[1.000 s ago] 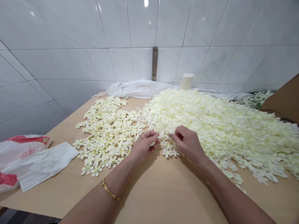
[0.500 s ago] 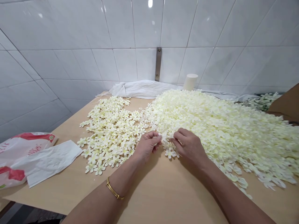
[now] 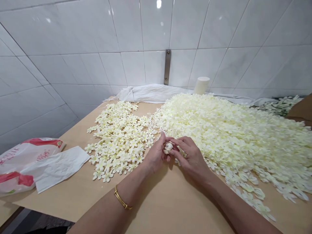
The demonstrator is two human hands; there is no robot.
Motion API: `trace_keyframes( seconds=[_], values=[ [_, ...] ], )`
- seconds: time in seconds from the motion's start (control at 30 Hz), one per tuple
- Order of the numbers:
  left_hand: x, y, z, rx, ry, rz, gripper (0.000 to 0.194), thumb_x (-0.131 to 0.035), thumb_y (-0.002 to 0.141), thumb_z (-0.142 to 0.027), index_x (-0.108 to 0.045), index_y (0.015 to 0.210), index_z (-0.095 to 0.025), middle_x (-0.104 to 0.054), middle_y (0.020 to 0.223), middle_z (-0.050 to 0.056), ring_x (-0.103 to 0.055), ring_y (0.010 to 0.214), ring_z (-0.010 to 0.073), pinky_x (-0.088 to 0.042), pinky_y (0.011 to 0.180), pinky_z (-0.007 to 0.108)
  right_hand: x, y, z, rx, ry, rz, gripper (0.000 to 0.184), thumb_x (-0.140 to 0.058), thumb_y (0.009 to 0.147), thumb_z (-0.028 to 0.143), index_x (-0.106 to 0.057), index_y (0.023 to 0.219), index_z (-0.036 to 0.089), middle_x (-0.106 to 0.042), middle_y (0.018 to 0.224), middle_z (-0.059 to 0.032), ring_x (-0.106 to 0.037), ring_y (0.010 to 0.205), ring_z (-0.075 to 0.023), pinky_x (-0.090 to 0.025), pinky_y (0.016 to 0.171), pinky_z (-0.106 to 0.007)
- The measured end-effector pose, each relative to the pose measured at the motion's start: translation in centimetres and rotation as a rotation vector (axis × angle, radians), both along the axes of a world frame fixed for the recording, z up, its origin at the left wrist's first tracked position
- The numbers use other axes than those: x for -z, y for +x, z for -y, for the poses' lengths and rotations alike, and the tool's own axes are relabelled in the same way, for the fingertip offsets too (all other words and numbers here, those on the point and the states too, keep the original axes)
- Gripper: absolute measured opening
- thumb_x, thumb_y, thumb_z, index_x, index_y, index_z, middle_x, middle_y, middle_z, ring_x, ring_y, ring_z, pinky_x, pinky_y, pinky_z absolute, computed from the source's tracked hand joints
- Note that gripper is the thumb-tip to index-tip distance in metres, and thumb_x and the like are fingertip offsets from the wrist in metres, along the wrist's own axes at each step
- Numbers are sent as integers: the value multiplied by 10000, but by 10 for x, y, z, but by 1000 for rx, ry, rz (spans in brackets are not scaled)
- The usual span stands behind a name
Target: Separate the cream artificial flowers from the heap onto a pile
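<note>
A small bunch of white artificial flower petals (image 3: 168,148) sits between my two hands, low over the table. My left hand (image 3: 157,152) curls around it from the left, thumb raised. From the right, my right hand (image 3: 191,154) pinches it with thumb and fingertips. Behind my hands on the right spreads a big heap of pale yellow-white artificial blossoms (image 3: 224,130). A flatter pile of cream five-petal blossoms (image 3: 119,136) lies to the left of my hands.
At the left, a red and white plastic tissue pack (image 3: 29,159) has a white tissue (image 3: 60,165) pulled out. A white cloth (image 3: 151,93) and a cream cup (image 3: 201,85) are by the tiled wall. Brown cardboard (image 3: 302,110) stands at the far right.
My hands have come together around the petals, the right one shifting off the edge of the heap. My left thumb has lifted. The view has shifted slightly.
</note>
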State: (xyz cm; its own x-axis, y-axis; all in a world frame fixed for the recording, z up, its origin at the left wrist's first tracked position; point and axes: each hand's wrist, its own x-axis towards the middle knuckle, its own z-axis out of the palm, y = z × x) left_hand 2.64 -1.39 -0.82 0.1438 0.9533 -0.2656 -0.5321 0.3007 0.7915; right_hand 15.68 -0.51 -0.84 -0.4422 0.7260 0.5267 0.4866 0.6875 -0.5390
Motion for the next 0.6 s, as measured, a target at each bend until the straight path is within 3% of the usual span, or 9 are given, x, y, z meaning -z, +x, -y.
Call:
trace_keyframes(
  seconds=[0.17, 0.3, 0.43, 0.53, 0.6],
  values=[
    [2, 0, 2, 31, 31, -93, 389, -533, 731, -503, -564, 855, -135, -552, 582, 10, -439, 410, 54, -285, 369, 156, 0, 2, -4, 13, -296, -218, 146, -491, 797, 213, -617, 730, 181, -545, 749, -25, -520, 713, -149, -410, 644, -275],
    [3, -2, 3, 65, 80, -164, 237, -665, 669, -332, -571, 746, -129, -591, 619, 23, -389, 399, 21, -240, 378, 148, -2, 5, -7, 78, -392, -270, 219, -467, 809, 285, -562, 650, 169, -513, 616, 1, -485, 593, -131, -381, 555, -251],
    [1, -2, 3, -19, 44, -168, 190, -685, 645, -257, -560, 692, -122, -569, 565, 13, -381, 386, 23, -237, 370, 148, -2, 8, -9, 137, -266, -165, 252, -413, 836, 263, -550, 645, 172, -493, 593, -5, -473, 581, -134, -377, 557, -256],
    [-2, -3, 1, -71, -49, -43, 225, -585, 739, -345, -550, 738, -123, -572, 604, 38, -479, 462, 69, -328, 406, 166, -1, 11, -10, 222, -29, -76, 179, -436, 820, 233, -597, 870, 173, -523, 767, -52, -501, 707, -173, -406, 636, -294],
    [-4, -4, -1, -64, -94, 58, 302, -491, 789, -421, -536, 783, -122, -570, 623, 52, -525, 512, 100, -403, 464, 200, 0, 11, -9, 263, 100, -41, 246, -445, 813, 226, -577, 1016, 178, -504, 857, -75, -494, 784, -197, -415, 678, -322]
  ],
)
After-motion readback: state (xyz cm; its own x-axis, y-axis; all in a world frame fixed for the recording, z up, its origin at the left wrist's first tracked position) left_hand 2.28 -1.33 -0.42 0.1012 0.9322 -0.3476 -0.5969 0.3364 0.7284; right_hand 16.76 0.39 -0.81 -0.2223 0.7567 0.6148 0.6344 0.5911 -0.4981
